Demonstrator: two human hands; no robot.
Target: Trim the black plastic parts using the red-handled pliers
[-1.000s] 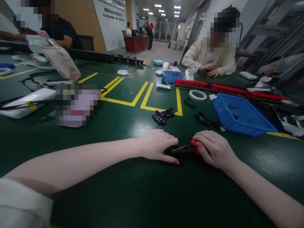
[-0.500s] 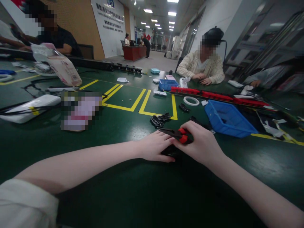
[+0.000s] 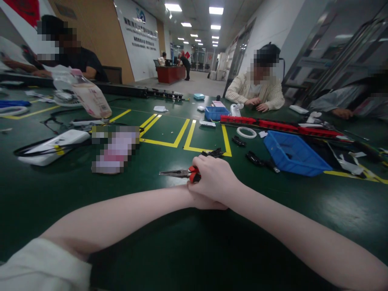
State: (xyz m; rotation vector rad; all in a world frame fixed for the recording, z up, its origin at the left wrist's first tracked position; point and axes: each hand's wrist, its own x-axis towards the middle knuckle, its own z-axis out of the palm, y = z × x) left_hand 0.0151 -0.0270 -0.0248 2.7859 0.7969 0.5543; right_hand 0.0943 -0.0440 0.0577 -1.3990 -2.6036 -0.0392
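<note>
My right hand [image 3: 216,174] is closed around the red handles of needle-nose pliers [image 3: 177,173]. Their dark jaws point left, above the table. Beneath it lies my left hand [image 3: 207,203], its fingers mostly hidden by the right one, so I cannot tell what they hold. Just beyond both hands is a black plastic piece [image 3: 216,152], partly covered by my right hand. Farther right on the green table rest another small black piece [image 3: 239,140] and a longer black one [image 3: 255,158].
A blue bin [image 3: 303,161] stands to the right, a white ring [image 3: 246,132] beside it. Red strips [image 3: 275,124] run behind. On the left are a phone [image 3: 117,151], a white device with a black cable [image 3: 57,146] and a bottle [image 3: 92,99]. Co-workers sit across the table.
My right hand has moved left with the pliers and now crosses over my left hand, covering its fingers. The black pieces by the bin have come into fuller view.
</note>
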